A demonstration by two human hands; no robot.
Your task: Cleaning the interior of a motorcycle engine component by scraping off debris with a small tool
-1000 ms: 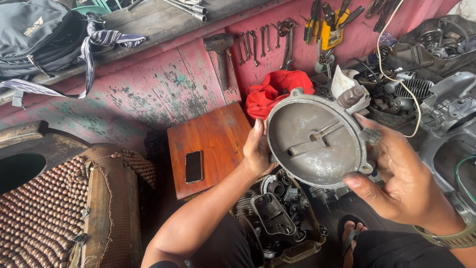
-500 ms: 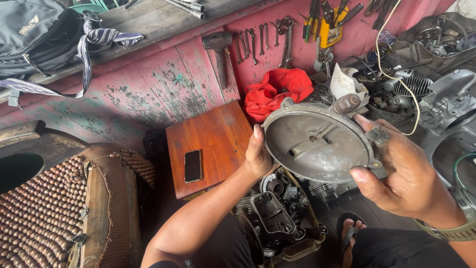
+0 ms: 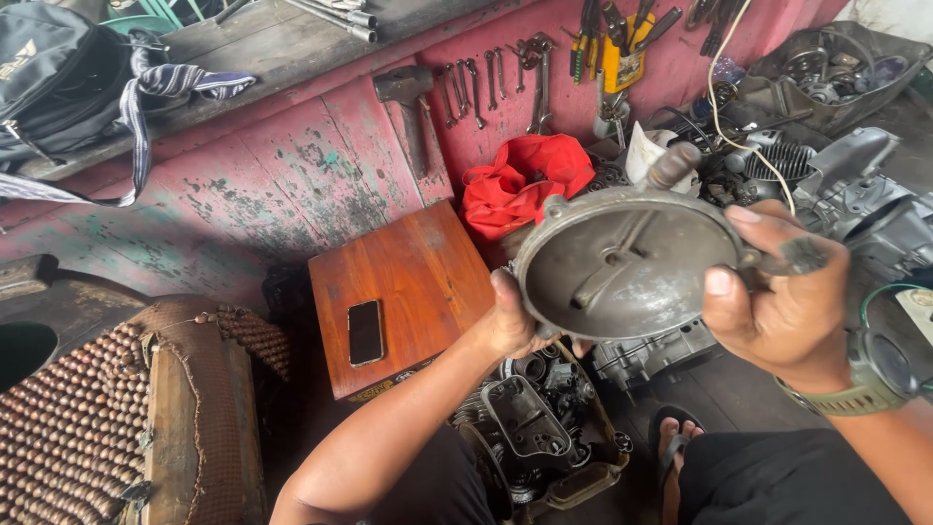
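Note:
A round grey metal engine cover (image 3: 627, 262) is held up in front of me, its ribbed inner face toward the camera and tilted back. My left hand (image 3: 513, 319) grips its lower left rim. My right hand (image 3: 782, 292), with a green wristwatch on the wrist, holds its right edge, thumb on the rim. Below the cover a dark, greasy engine block (image 3: 539, 433) sits on the floor between my legs.
A wooden box (image 3: 408, 282) with a black phone (image 3: 365, 332) on it stands to the left. A red cloth (image 3: 525, 180), wrenches (image 3: 486, 83) and a hammer (image 3: 413, 107) lean on the red wall. Engine parts (image 3: 855, 185) crowd the right. A beaded seat (image 3: 68, 428) lies at left.
Both hands have tilted the cover back, so its round face looks flatter and more oval. It has also sunk slightly lower in view.

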